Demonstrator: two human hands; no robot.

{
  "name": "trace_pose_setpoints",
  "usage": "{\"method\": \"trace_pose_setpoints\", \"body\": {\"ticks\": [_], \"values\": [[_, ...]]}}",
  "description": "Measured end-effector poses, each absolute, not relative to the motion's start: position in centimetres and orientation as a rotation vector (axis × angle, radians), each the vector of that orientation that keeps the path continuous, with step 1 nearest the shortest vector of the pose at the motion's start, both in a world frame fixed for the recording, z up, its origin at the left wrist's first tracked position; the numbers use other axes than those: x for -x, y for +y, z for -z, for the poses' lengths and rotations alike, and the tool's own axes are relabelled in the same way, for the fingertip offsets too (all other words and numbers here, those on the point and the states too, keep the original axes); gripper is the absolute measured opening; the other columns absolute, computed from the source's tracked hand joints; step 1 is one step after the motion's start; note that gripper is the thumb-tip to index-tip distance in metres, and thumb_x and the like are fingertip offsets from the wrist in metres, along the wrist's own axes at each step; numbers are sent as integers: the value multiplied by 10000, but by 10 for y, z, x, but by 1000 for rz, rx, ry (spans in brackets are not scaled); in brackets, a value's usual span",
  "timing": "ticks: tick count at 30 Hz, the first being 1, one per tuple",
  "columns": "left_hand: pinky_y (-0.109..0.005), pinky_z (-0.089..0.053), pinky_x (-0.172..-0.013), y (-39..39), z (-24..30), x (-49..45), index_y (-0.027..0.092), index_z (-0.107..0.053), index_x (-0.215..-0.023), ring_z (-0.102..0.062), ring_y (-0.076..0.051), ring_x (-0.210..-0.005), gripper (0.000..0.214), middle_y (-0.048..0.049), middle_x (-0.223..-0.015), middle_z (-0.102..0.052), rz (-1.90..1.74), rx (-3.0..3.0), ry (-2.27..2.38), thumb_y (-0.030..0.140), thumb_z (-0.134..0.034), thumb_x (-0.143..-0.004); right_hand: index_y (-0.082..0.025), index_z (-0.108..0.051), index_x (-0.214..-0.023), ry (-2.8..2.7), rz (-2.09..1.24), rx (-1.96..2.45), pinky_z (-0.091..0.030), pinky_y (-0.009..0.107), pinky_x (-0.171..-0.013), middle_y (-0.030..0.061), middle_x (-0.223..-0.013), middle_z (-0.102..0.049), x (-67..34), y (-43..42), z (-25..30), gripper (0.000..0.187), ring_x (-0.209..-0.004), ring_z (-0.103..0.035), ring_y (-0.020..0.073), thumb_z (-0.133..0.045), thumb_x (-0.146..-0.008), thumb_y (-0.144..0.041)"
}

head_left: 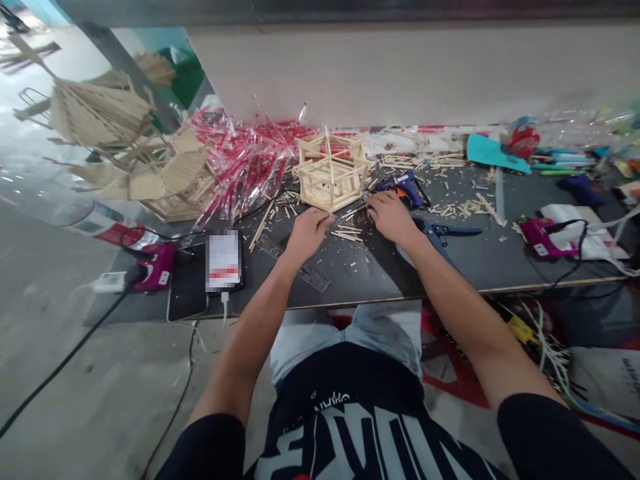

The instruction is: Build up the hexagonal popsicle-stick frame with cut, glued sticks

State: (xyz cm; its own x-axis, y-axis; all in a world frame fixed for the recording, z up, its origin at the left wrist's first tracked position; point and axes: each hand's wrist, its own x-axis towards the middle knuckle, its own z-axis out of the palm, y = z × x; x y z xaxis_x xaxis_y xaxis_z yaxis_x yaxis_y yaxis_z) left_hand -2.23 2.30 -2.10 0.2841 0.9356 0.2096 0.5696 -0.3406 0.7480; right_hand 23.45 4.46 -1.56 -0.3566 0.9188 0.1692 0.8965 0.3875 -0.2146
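Observation:
A lantern-like frame of thin wooden sticks (330, 177) stands on the dark table in front of me. My left hand (309, 235) is at its near bottom corner, fingers closed in a pinch there. Just right of the frame, my right hand (394, 217) reaches down to the tabletop with its fingers bent together among loose sticks; whatever its fingertips hold is too small to make out. Several short cut sticks (347, 233) lie between the hands. Behind my right hand is a blue glue gun (407, 187), and by its wrist are blue-handled cutters (450, 231).
Larger stick-built pieces (170, 180) and red-striped clear plastic wrap (245, 150) fill the back left. A phone (224, 263) and a purple power strip (155, 267) lie at left. Another purple power strip (545, 239) with cords is at right, below red tape (523, 137).

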Motion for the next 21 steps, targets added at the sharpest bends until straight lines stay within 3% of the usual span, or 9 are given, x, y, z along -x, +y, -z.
{"method": "trace_pose_setpoints", "body": {"ticks": [4, 13, 19, 21], "values": [[-272, -585, -651, 25, 23, 24, 181, -768, -879, -678, -176, -770, 256, -76, -960, -704, -919, -1926, 1343, 310, -611, -1035, -148, -834, -1165, -2423, -152, 1604, -485, 498, -1119, 200, -1259, -784, -228, 60, 22, 336, -1215, -624, 342, -523, -1038, -132], [-340, -596, -835, 26, 24, 23, 221, -760, -842, -690, -209, -885, 285, -70, -892, -739, -962, -2054, 1388, 328, -598, -1051, -180, -784, -1076, -2318, -196, 1571, -459, 524, -1122, 199, -1222, -741, -230, 55, 21, 265, -1245, -612, 377, -521, -1045, -191], [-313, -585, -911, 26, 22, 19, 208, -817, -912, -742, -204, -1006, 200, -61, -1026, -823, -996, -1963, 1381, 242, -659, -1030, -226, -621, -1040, -1826, -571, 1423, -515, 397, -838, 94, -997, -686, -227, 39, 20, 168, -880, -625, 255, -527, -1010, -362], [-317, -590, -931, 26, 21, 19, 215, -848, -935, -756, -209, -1040, 155, -60, -1080, -841, -988, -1954, 1357, 200, -705, -993, -240, -568, -1027, -1785, -673, 1342, -506, 382, -818, 65, -923, -664, -221, 35, 18, 171, -823, -610, 233, -507, -1006, -399]]}}
